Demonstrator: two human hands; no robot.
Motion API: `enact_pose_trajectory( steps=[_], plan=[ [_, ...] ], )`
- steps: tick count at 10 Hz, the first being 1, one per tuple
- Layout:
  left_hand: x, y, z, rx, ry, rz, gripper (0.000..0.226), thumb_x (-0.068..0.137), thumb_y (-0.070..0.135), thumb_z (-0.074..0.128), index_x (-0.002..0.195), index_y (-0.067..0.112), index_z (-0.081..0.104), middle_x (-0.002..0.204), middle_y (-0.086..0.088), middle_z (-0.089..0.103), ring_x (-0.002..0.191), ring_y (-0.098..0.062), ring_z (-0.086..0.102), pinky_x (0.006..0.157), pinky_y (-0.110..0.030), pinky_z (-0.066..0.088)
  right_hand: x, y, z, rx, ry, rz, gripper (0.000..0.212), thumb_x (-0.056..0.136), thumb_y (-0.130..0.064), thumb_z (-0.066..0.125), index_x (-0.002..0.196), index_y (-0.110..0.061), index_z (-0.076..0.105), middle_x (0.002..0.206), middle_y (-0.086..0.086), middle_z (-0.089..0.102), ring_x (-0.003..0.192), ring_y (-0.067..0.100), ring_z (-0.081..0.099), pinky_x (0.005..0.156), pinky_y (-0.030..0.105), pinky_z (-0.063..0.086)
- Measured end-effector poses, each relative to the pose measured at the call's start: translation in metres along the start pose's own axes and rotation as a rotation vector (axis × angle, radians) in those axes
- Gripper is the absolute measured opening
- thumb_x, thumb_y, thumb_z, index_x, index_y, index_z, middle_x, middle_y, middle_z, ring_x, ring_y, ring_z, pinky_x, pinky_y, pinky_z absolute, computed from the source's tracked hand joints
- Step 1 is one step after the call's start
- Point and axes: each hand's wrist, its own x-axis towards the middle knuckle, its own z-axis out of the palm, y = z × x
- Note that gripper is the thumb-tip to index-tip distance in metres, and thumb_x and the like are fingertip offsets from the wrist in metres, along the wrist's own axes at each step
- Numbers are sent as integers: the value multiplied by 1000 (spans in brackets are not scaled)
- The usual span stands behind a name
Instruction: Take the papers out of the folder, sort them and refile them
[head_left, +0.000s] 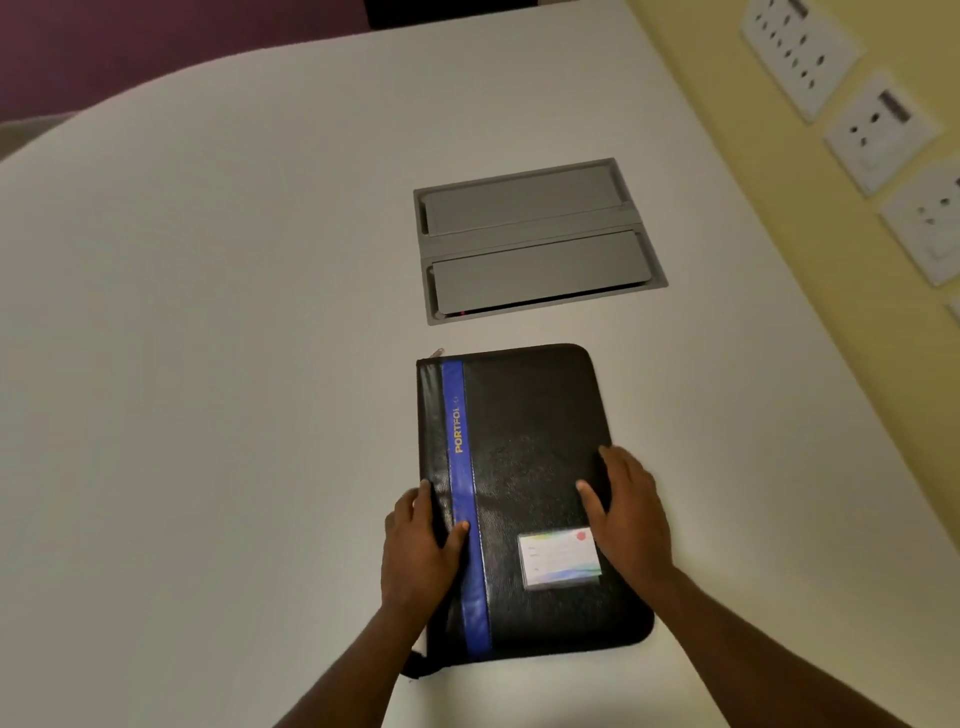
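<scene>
A black zipped folder (524, 441) with a blue stripe reading PORTFOLIO lies closed on the white table (208, 364). A card in a clear pocket (558, 558) sits near its lower right. My left hand (415, 551) grips the folder's left spine edge, thumb on the blue stripe. My right hand (623, 509) rests on the right side of the cover, fingers fairly straight over the edge. The zip pull (438, 353) shows at the top left corner. No papers are visible.
A grey recessed cable box (535, 239) with two shut lids is set into the table beyond the folder. White wall sockets (878, 130) line the yellow wall on the right. A black strap (415, 665) pokes from the folder's lower left.
</scene>
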Motion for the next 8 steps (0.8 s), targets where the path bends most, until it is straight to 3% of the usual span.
enact_pose_trajectory(
  steps=[1,2,3,6,7,8],
  plan=[
    [-27,-6,11,117,-43,62,81,84,57,60,151,27,26,155,-3,26,132,-27,38,104,-42,44,-33,13,1,-51,-101,-45,68,94,-43,56,151,-15,30,160,3,21,144,22,26,112,30,26],
    [-33,-9,13,202,-104,49,87,84,59,60,153,27,18,161,-4,10,140,-28,28,110,-40,38,-46,19,6,-68,-189,-64,72,96,-41,53,154,-16,18,162,-3,-1,149,17,10,114,24,14],
    [-22,-5,8,198,-143,37,89,83,61,60,153,26,16,160,-2,10,139,-29,28,109,-42,40,-38,14,7,-86,-208,-54,74,97,-43,50,155,-17,12,162,-2,-7,150,18,5,116,26,13],
    [-13,17,-15,254,-258,2,95,87,52,62,154,20,4,162,-7,4,144,-31,22,112,-44,32,-22,3,-14,-345,-360,-60,79,96,-60,35,155,-23,-1,162,2,-11,150,25,-1,120,41,10],
    [-13,22,-28,203,-207,12,96,87,54,61,154,16,4,159,-6,19,143,-27,26,112,-43,33,-19,-9,-29,-379,-337,-101,80,94,-66,30,155,-23,1,163,4,-5,150,26,1,120,42,9],
    [4,30,-47,281,-148,93,86,86,61,56,151,18,19,152,-5,36,137,-25,37,110,-44,39,-5,-40,-46,-369,-327,-246,80,94,-66,30,155,-21,6,163,4,1,150,24,2,121,40,9]
  ],
)
